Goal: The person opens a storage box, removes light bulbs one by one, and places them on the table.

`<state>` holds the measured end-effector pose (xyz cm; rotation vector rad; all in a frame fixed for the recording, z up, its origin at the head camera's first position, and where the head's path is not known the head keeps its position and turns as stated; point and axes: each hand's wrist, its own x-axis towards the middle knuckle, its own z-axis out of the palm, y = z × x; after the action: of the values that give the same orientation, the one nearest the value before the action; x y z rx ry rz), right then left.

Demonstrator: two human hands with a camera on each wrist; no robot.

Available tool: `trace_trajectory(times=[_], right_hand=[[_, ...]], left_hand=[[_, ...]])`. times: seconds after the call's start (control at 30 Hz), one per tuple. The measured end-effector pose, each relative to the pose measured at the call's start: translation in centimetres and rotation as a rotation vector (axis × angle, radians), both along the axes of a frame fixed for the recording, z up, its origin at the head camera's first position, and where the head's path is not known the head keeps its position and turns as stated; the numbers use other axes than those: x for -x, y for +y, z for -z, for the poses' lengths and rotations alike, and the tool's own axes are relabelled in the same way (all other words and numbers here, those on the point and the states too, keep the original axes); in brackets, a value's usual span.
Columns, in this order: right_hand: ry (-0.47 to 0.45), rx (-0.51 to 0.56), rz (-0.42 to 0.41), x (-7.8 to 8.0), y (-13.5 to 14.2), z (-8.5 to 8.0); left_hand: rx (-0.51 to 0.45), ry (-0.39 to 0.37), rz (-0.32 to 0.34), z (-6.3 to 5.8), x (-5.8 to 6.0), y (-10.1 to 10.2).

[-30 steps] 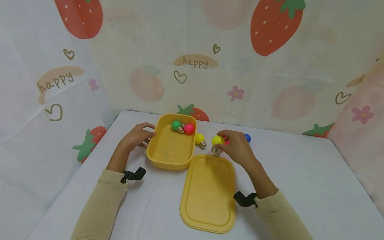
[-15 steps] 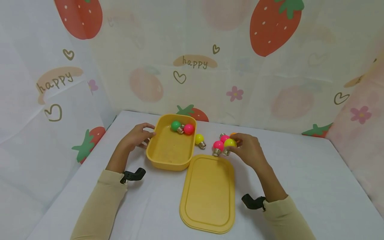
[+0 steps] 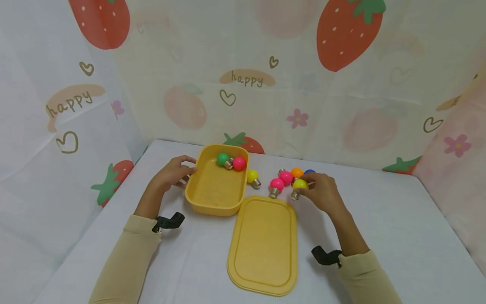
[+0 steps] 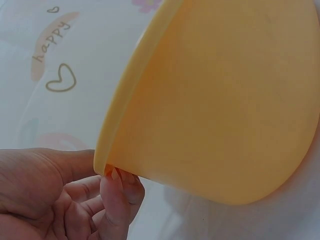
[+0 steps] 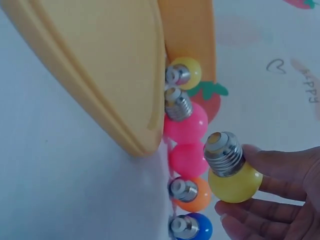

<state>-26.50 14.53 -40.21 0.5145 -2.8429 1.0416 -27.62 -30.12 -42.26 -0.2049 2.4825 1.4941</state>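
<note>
My left hand (image 3: pixel 174 172) grips the left rim of an open yellow plastic box (image 3: pixel 216 211); in the left wrist view its fingertips sit at the rim of the box wall (image 4: pixel 215 110). Inside the box lie a green light bulb (image 3: pixel 222 159) and a pink light bulb (image 3: pixel 239 163). My right hand (image 3: pixel 322 192) pinches a yellow light bulb (image 3: pixel 301 184) between thumb and fingers, its metal screw base pointing down and left. Close behind that hand are two pink bulbs (image 3: pixel 276 184), an orange bulb (image 3: pixel 297 172) and a partly hidden blue bulb (image 3: pixel 309 172).
Another yellow bulb (image 3: pixel 252 176) lies just right of the box. The flat yellow lid (image 3: pixel 263 247) rests on the white-covered table (image 3: pixel 197 261), close to the box's near right corner. A strawberry-patterned cloth (image 3: pixel 243 109) hangs behind and at the sides.
My right hand has moved right and slightly toward me with the yellow bulb, uncovering the pink and orange bulbs. The left hand and box have stayed still.
</note>
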Motion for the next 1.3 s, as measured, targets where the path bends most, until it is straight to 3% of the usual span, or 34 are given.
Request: trace_trajectory(times=[0.43, 1.3], right_hand=[[-0.097, -0.055, 0.044, 0.8, 1.0, 1.5], [-0.110, -0.173, 0.082, 1.3, 0.8, 2.3]], left_hand=[[0.012, -0.022, 0.002, 0.1, -0.1, 0.2], [0.008, -0.010, 0.011, -0.4, -0.2, 0.1]])
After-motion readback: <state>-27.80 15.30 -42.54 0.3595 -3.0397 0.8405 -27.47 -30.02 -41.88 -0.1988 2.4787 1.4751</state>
